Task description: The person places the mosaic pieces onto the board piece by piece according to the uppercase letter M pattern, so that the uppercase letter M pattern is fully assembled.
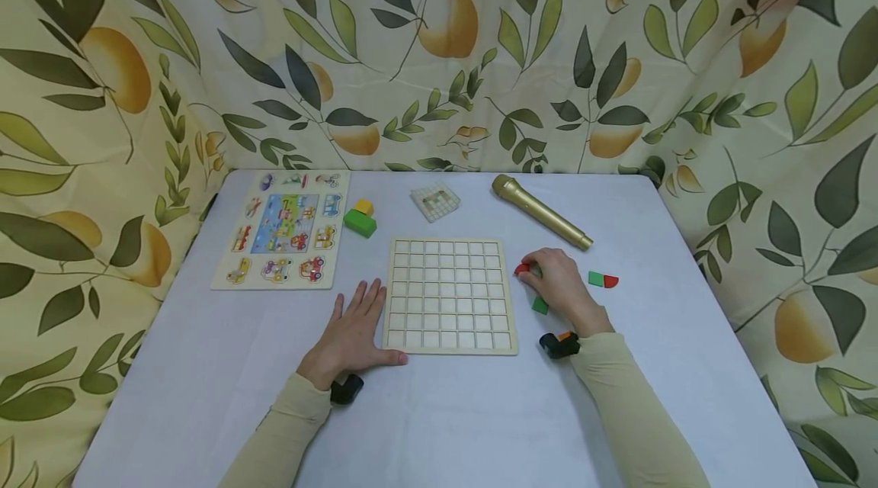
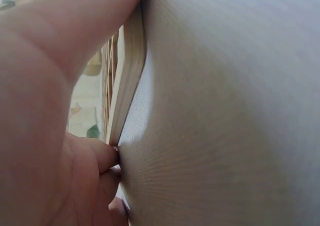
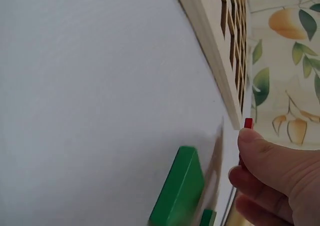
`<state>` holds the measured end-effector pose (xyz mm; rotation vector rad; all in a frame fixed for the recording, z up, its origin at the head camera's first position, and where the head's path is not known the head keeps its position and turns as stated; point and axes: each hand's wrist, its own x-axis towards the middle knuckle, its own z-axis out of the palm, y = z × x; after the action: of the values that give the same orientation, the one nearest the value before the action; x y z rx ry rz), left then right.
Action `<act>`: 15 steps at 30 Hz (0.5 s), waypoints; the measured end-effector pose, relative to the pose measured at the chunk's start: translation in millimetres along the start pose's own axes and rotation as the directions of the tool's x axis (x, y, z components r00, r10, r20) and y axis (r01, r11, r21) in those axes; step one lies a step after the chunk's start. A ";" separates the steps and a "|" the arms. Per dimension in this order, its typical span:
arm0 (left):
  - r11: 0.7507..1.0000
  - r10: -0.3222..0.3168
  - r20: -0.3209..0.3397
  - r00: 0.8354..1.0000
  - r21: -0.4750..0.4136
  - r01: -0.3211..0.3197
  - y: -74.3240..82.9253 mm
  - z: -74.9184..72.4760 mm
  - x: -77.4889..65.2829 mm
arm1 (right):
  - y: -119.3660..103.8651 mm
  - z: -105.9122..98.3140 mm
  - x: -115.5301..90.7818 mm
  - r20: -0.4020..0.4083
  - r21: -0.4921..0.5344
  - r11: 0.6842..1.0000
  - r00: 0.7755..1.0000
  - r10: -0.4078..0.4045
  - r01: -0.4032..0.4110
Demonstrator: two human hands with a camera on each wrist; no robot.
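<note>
Nearby: 1 gold mic (image 1: 542, 212). Your R hand (image 1: 559, 284) pinches 1 red blk (image 3: 248, 122); L hand (image 1: 350, 332) spread against 1 grid bd (image 1: 449, 290).

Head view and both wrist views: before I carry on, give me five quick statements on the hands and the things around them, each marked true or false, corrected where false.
1. The right hand pinches a red piece. True.
2. The left hand grips the microphone. False: that hand rests at the left edge of the grid.
3. A green block and a yellow block lie beside the puzzle. True.
4. The puzzle lies to the right of the grid. False: it lies to the left.
5. The gold microphone lies beyond the right hand. True.
</note>
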<state>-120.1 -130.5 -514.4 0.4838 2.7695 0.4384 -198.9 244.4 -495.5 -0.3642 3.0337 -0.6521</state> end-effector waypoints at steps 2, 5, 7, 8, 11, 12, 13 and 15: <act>1.000 0.001 -0.001 1.000 0.004 -0.001 0.0 -0.3 0.2 | -3.0 0.5 2.2 -0.005 -0.003 1.000 1.000 -0.016 0.016; 1.000 0.001 0.001 1.000 0.018 -0.001 -0.2 -0.2 0.4 | -7.6 1.6 6.3 -0.011 -0.012 0.999 0.999 -0.041 0.041; 1.000 -0.002 0.006 1.000 0.026 0.002 -0.4 0.2 0.7 | -11.6 2.5 9.2 -0.006 -0.017 0.998 0.998 -0.054 0.054; 1.000 -0.003 0.008 1.000 0.030 0.003 -0.5 0.3 0.8 | -13.7 3.0 10.8 -0.004 -0.015 0.998 0.998 -0.057 0.057; 1.000 -0.003 0.008 1.000 0.025 0.003 -0.7 0.9 1.2 | -21.0 4.4 15.0 -0.001 -0.004 0.997 0.997 -0.073 0.073; 1.000 -0.004 0.010 1.000 0.024 0.004 -0.7 1.0 1.4 | -23.9 4.7 16.2 -0.001 0.001 0.996 0.996 -0.084 0.084; 1.000 -0.005 0.011 1.000 0.023 0.005 -0.6 1.0 1.5 | -26.5 5.3 17.5 -0.003 0.008 0.995 0.995 -0.095 0.095; 1.000 -0.001 0.003 1.000 0.018 0.000 -0.8 1.6 1.8 | -32.4 6.4 20.0 -0.007 0.015 0.993 0.993 -0.119 0.119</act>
<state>-121.5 -130.2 -516.5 0.4876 2.7731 0.4126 -210.7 208.5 -487.5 -0.5469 3.0297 -0.6839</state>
